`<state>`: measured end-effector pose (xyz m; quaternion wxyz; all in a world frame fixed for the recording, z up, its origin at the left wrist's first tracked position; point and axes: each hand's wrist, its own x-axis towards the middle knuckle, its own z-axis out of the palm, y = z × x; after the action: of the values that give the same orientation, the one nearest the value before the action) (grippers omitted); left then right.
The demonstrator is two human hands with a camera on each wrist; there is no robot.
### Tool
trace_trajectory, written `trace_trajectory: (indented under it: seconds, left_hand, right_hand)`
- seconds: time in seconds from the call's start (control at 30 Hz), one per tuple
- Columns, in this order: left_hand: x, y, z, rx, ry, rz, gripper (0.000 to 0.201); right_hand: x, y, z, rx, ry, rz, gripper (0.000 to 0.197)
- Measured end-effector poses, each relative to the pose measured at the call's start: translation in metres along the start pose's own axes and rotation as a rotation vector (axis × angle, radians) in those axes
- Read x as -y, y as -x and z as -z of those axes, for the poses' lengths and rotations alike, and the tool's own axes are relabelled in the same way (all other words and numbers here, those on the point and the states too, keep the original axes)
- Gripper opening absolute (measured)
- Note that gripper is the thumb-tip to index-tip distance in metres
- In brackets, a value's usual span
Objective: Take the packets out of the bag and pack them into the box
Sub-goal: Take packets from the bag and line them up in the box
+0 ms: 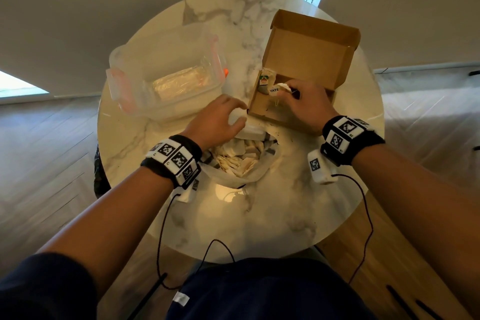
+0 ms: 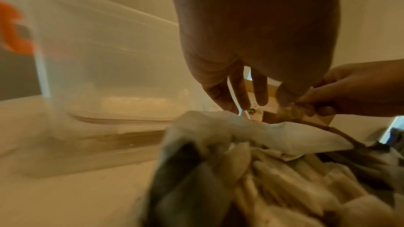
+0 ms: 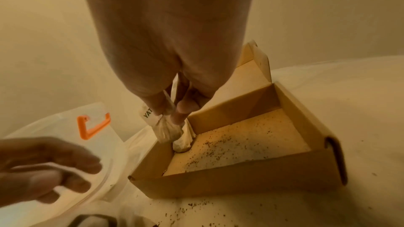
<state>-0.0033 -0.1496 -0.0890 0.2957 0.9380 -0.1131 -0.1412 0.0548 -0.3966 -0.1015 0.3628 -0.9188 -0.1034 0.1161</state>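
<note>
The brown cardboard box (image 1: 306, 57) stands open at the table's far right, lid raised. One packet (image 1: 265, 80) with a green and red label leans in its far-left corner. My right hand (image 1: 287, 88) pinches a second packet (image 1: 276, 89) with a white "YATE" tag just above that corner; the right wrist view shows this packet (image 3: 167, 127) hanging from my fingertips over the standing one (image 3: 181, 144). The white bag (image 1: 257, 135) lies open at the table's middle, full of several pale packets (image 1: 233, 158). Over the bag's far rim hovers my left hand (image 1: 233, 114), fingers loose and holding nothing.
A clear plastic container (image 1: 166, 70) with orange clips sits at the far left, close to my left hand. Dark crumbs speckle the box floor (image 3: 229, 144) and the marble table (image 1: 259, 215) in front of the box. Cables run from both wristbands over the table's near edge.
</note>
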Motion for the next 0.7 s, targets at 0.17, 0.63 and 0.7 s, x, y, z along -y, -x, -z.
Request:
trace_trajectory:
  seconds: [0.17, 0.63, 0.7]
  left_hand:
    - [-0.008, -0.039, -0.023, 0.059, -0.009, 0.076, 0.028]
    - [0.003, -0.046, -0.029, 0.146, -0.06, 0.044, 0.025]
    - [0.002, -0.046, -0.029, 0.148, -0.061, 0.043, 0.025]
  right_hand:
    - [-0.002, -0.021, -0.016, -0.001, -0.003, -0.04, 0.022]
    - [-0.006, -0.044, -0.04, -0.098, -0.135, -0.239, 0.026]
    - [-0.006, -0.042, -0.04, -0.103, -0.108, -0.203, 0.026]
